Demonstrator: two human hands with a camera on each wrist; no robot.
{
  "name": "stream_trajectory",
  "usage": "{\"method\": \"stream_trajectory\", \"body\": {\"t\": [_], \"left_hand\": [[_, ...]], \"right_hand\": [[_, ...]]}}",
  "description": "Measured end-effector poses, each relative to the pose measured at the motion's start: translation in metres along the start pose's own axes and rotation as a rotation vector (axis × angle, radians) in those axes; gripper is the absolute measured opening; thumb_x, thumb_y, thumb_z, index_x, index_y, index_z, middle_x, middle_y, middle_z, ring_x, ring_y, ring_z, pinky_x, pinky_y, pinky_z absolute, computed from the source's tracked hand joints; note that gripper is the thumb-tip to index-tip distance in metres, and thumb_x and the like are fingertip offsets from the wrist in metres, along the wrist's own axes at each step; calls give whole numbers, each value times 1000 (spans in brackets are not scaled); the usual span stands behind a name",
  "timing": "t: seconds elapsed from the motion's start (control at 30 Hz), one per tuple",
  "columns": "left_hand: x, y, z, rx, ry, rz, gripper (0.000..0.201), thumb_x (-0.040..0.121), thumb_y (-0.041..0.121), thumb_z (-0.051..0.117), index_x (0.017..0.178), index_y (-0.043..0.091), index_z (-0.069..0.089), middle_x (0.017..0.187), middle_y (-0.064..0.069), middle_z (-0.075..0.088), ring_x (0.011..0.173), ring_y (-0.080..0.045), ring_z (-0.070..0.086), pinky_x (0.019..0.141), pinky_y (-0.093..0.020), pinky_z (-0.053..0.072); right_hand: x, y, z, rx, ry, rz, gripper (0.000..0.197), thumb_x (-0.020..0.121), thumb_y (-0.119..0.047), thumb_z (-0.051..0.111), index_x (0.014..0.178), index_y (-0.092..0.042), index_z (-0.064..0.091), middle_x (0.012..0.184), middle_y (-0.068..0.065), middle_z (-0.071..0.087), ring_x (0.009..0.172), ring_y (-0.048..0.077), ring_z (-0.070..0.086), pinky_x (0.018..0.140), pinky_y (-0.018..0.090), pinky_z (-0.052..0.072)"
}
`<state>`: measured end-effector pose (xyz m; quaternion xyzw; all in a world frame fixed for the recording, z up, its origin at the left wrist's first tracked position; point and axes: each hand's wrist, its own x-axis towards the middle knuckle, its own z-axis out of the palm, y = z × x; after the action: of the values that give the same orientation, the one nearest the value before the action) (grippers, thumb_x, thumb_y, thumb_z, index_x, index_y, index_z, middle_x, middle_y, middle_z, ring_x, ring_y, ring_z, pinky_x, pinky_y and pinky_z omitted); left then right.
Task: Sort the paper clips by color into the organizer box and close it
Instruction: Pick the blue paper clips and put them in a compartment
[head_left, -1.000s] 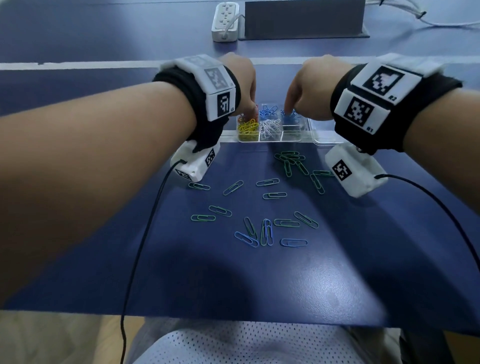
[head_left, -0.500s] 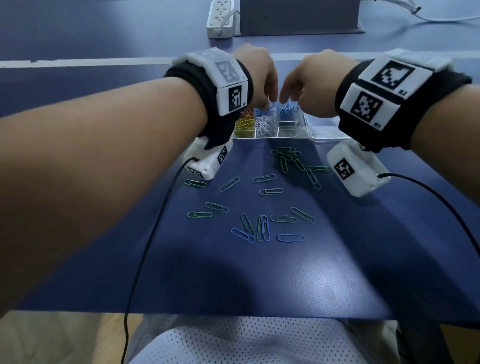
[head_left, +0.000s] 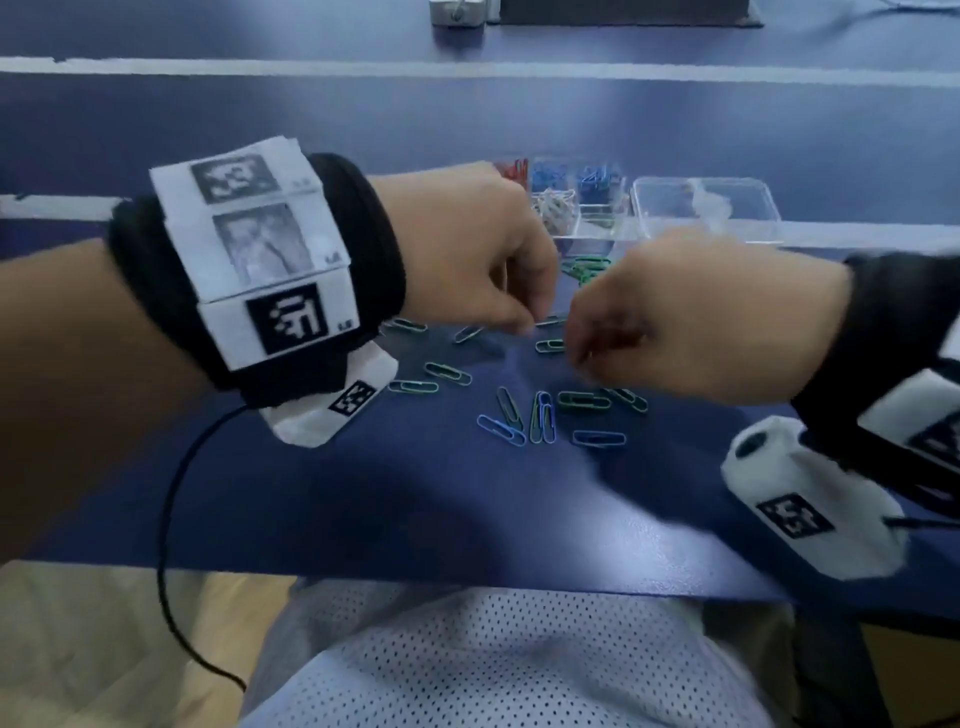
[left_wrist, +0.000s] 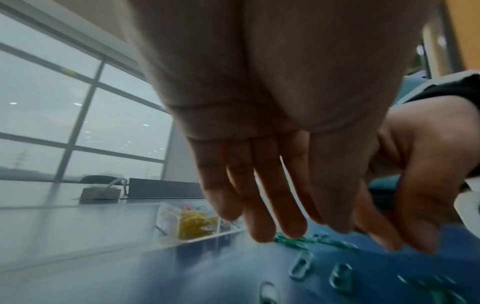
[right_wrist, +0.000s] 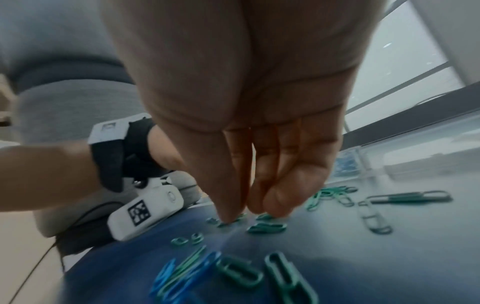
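Grip, left hand (head_left: 467, 260): fingers straight, holding nothing, reaching down over green clips (head_left: 447, 371) — poised to pick. Grip, right hand (right_wrist: 249, 164): fingertips bunched onto a green clip (right_wrist: 266, 227) on the blue surface (head_left: 415, 493), hold unconfirmed. Organizer box (head_left: 592, 208): far side, lid open — ready to receive

1. The table (head_left: 363, 519) has a dark blue top, with a pale stripe across it at 12 o'clock.
2. Green paper clips (head_left: 448, 373) and blue paper clips (head_left: 501, 430) lie scattered flat at the centre.
3. A clear organizer box (head_left: 597, 215), open, sits toward 12 o'clock, its lid (head_left: 706, 208) lying at its 3 o'clock side.
4. A power strip (head_left: 457, 13) lies at the far 12 o'clock edge.
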<state>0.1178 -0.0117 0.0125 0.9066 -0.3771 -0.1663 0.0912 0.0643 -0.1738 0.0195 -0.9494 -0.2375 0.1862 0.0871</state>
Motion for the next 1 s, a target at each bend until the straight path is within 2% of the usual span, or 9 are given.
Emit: {"method": "stream_trajectory", "body": {"t": [0.07, 0.17, 0.23, 0.33, 0.53, 0.63, 0.7, 0.77, 1.0], "left_hand": [[-10, 3, 7, 44, -82, 21, 13, 75, 35, 67, 86, 29, 72, 81, 10, 72, 61, 5, 58, 69, -10, 45], [-20, 8, 14, 154, -144, 43, 24, 74, 46, 67, 91, 29, 69, 87, 11, 70, 80, -10, 62, 77, -26, 49], [-24, 12, 15, 222, -165, 29, 30, 72, 50, 67, 94, 30, 64, 92, 11, 66, 82, -10, 56, 71, -24, 42], [-25, 19, 16, 328, -202, 3, 33, 71, 55, 65, 96, 34, 59, 102, 12, 62, 83, -9, 45, 71, -25, 37], [-24, 28, 22, 406, -250, -50, 27, 76, 51, 65, 99, 39, 60, 110, 12, 57, 82, -15, 42, 68, -29, 37], [-25, 27, 24, 380, -231, -46, 17, 77, 46, 65, 90, 35, 64, 107, 9, 60, 82, -18, 51, 68, -29, 42], [-27, 26, 24, 356, -218, -35, 12, 78, 45, 63, 87, 35, 64, 107, 10, 60, 86, -19, 55, 70, -29, 45], [-30, 25, 24, 338, -196, -18, 5, 81, 42, 58, 80, 37, 59, 108, 10, 60, 91, -19, 59, 75, -31, 48], [-33, 24, 25, 351, -144, 1, 10, 79, 32, 49, 70, 30, 47, 100, 7, 62, 82, -23, 57, 80, -38, 53]], "right_hand": [[-7, -8, 4, -61, -47, -38, 17, 76, -30, 57, 84, -29, 72, 68, -10, 60, 66, 10, 51, 63, 15, 32], [-14, -14, 11, -137, -108, -48, 16, 77, -37, 60, 87, -29, 70, 83, -6, 70, 80, 17, 60, 77, 25, 47], [-15, -15, 17, -182, -154, -37, 18, 78, -40, 60, 89, -28, 68, 88, -3, 69, 89, 21, 60, 80, 34, 51], [-15, -14, 21, -179, -167, -14, 17, 78, -38, 58, 87, -28, 67, 89, -2, 68, 89, 24, 60, 79, 37, 52], [-16, -16, 18, -109, -135, -63, 14, 76, -28, 53, 68, -31, 42, 69, -9, 55, 64, 12, 45, 69, 31, 44], [-15, -15, 18, -72, -107, -99, 13, 79, -23, 49, 87, -34, 49, 74, -11, 50, 65, 12, 39, 68, 27, 36], [-16, -16, 18, -78, -130, -105, 34, 83, -23, 47, 111, -39, 55, 89, -8, 58, 77, 15, 46, 74, 28, 39], [-15, -16, 19, -77, -122, -125, 43, 85, -22, 47, 122, -42, 54, 98, -4, 62, 89, 18, 54, 79, 28, 40], [-12, -13, 25, -191, -78, -115, 23, 88, -32, 50, 109, -34, 58, 103, -8, 59, 98, 18, 55, 83, 32, 44]]}}
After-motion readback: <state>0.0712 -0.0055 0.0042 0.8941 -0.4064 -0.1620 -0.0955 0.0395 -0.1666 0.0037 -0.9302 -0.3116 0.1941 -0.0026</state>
